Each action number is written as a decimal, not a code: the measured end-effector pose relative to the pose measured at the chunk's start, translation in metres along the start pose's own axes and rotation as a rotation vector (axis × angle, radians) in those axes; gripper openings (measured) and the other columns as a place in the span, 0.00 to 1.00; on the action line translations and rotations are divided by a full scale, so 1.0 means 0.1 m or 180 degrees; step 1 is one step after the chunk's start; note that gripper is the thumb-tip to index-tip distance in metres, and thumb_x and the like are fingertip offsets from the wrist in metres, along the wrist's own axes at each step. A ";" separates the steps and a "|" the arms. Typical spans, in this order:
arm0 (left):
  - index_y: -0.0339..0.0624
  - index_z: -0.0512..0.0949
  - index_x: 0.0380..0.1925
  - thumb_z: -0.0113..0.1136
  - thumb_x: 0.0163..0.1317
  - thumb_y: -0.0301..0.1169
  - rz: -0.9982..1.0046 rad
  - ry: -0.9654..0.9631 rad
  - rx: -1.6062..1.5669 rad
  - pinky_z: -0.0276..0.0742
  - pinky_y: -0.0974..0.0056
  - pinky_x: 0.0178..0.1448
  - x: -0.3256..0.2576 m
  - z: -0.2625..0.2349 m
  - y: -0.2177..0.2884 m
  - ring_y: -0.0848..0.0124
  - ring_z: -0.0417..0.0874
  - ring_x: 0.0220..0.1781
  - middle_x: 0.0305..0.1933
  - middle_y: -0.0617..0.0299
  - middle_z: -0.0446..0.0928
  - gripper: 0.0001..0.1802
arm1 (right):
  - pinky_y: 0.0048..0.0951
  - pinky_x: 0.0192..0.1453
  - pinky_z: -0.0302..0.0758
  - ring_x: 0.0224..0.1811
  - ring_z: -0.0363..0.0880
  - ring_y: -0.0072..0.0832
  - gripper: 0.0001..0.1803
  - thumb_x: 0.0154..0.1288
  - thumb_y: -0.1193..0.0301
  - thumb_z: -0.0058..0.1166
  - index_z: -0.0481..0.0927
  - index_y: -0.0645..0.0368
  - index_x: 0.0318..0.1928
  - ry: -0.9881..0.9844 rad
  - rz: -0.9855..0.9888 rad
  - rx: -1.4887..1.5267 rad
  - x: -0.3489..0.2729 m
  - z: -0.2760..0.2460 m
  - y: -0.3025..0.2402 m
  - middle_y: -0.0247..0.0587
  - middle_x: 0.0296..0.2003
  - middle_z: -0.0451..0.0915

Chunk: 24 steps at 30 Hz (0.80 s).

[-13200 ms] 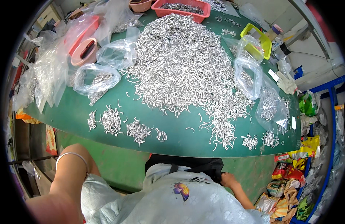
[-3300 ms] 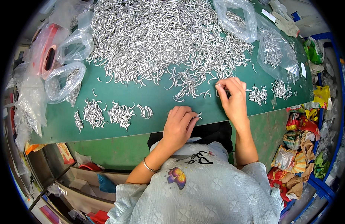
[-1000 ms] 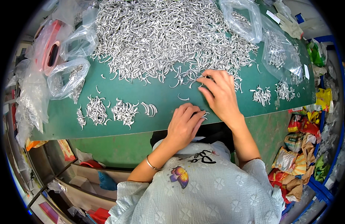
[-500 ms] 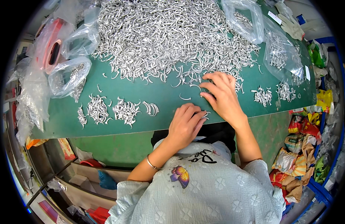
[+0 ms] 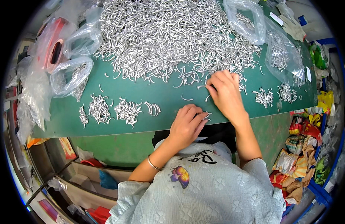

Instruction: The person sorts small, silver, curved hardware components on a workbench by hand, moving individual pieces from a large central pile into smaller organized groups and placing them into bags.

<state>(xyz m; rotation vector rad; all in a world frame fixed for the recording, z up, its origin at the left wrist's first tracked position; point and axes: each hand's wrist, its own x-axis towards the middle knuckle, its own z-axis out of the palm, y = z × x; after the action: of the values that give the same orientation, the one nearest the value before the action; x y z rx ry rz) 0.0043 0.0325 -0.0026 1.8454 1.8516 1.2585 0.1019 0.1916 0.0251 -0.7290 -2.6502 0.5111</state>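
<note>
Sorting step: picking curved silver metal hooks (image 5: pixel 187 98) off the near edge of the big heap (image 5: pixel 168 37) on the green table (image 5: pixel 168 93). Right hand (image 5: pixel 226 93) flat, fingers spread, fingertips on loose hooks at heap edge. Left hand (image 5: pixel 187 123) curled near table edge, pinching a small bunch of hooks (image 5: pixel 207 115). Counted small piles (image 5: pixel 116 110) to the left, more small piles (image 5: pixel 275 95) to the right. Clear bags with hooks (image 5: pixel 70 76) far left. Next, probably: pull a few more hooks over with the right, pass to left bunch; calls for separating tangled pieces cleanly.
</note>
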 end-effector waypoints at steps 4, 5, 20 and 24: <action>0.39 0.81 0.40 0.72 0.46 0.22 -0.0084 0.0059 0.0023 0.72 0.56 0.48 0.00 0.00 0.03 0.57 0.76 0.46 0.40 0.58 0.76 0.17 | 0.37 0.52 0.63 0.46 0.73 0.36 0.13 0.53 0.75 0.65 0.80 0.58 0.41 -0.0075 -0.0022 0.0273 -0.06 -0.18 0.05 0.36 0.38 0.77; 0.39 0.81 0.40 0.72 0.46 0.22 -0.0088 0.0051 0.0028 0.72 0.56 0.47 0.00 -0.01 0.04 0.57 0.76 0.46 0.40 0.58 0.76 0.17 | 0.37 0.53 0.64 0.47 0.73 0.37 0.15 0.53 0.75 0.65 0.80 0.58 0.43 0.0060 -0.0042 0.0369 -0.01 -0.15 0.02 0.37 0.40 0.77; 0.39 0.81 0.39 0.71 0.46 0.22 -0.0040 0.0072 -0.0030 0.73 0.55 0.48 0.00 -0.01 0.02 0.56 0.77 0.46 0.40 0.58 0.76 0.17 | 0.38 0.56 0.62 0.46 0.75 0.33 0.09 0.56 0.80 0.59 0.81 0.58 0.38 0.0637 0.0000 -0.0291 -0.04 -0.15 0.28 0.35 0.41 0.79; 0.38 0.81 0.39 0.71 0.46 0.22 -0.0035 0.0065 -0.0007 0.73 0.55 0.48 0.01 -0.01 0.03 0.56 0.77 0.46 0.40 0.58 0.76 0.17 | 0.38 0.55 0.63 0.46 0.74 0.34 0.09 0.57 0.79 0.61 0.82 0.57 0.40 0.0947 0.0228 -0.0194 -0.03 -0.11 0.20 0.35 0.41 0.79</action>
<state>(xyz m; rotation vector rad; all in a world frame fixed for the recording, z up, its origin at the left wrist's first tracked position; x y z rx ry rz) 0.0052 0.0323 0.0003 1.8252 1.8674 1.2800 0.1169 0.2090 0.0258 -0.8492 -2.3783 0.3133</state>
